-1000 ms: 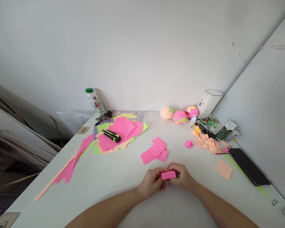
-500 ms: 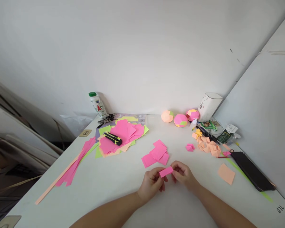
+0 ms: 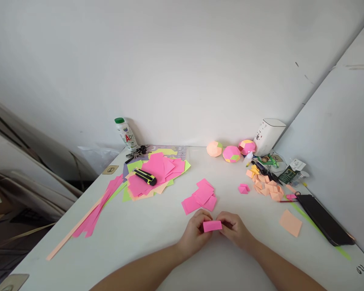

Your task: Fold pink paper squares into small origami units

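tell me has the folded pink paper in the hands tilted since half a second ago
Yes. The folded pink paper now lies level, nearer the person than the loose pink squares.

Both forearms were seen bare to the frame's edge; no sleeve was worn, and the left hand (image 3: pixel 195 235) and right hand (image 3: pixel 235 230) were ungloved.

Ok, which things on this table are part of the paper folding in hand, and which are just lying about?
In use: left hand and right hand, both holding the small folded pink paper strip; loose pink paper squares just beyond.

Lying about: yellow-and-black utility knife, bunch of keys, green-capped white bottle, black flat case.
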`<state>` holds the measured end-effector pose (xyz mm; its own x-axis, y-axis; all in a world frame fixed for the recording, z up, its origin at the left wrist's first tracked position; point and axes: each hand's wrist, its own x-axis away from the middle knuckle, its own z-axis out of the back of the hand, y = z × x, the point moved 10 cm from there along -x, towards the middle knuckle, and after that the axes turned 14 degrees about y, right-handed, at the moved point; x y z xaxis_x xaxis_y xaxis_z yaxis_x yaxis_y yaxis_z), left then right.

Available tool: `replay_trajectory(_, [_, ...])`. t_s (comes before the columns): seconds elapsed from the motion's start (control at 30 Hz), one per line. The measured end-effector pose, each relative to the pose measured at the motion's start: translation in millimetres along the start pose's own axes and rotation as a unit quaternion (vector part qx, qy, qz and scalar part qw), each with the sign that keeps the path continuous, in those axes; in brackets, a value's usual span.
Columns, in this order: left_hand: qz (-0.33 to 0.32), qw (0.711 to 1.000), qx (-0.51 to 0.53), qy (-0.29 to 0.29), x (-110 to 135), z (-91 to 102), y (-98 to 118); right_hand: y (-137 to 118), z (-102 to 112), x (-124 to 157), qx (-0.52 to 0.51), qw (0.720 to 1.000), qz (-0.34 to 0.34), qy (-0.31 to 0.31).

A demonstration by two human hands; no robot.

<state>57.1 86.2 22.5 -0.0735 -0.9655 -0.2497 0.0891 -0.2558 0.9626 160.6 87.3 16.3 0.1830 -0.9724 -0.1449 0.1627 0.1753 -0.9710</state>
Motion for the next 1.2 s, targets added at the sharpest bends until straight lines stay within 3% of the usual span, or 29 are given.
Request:
replay_trajectory(0.27, [0.040,0.999,0.021,-0.026,4,-2.7,-6,0,0,0,0.001,1.000,-0.021,0.010])
replay_trajectory(0.5, [0.093,0.993,0.072,0.010,3,4.4,-11,22,8,1,-0.068,0.992,-0.104,0.037])
replay_trajectory(0.8, [0.196,0.963,0.188,0.002,10,-3.5,-32,19,8,0,-0.059,0.991,-0.118,0.035])
replay_trajectory(0.97, [0.195,0.962,0.187,0.020,8,-2.5,-37,15,2,3,-0.045,0.995,-0.090,0.020])
replay_trajectory(1.1, [0.195,0.963,0.184,0.019,7,-2.7,-40,-3,9,3,-0.050,0.997,-0.004,0.056])
replay_trajectory(1.2, [0.185,0.968,0.168,0.022,5,-0.4,-36,-15,5,5,-0.031,0.997,0.057,0.033])
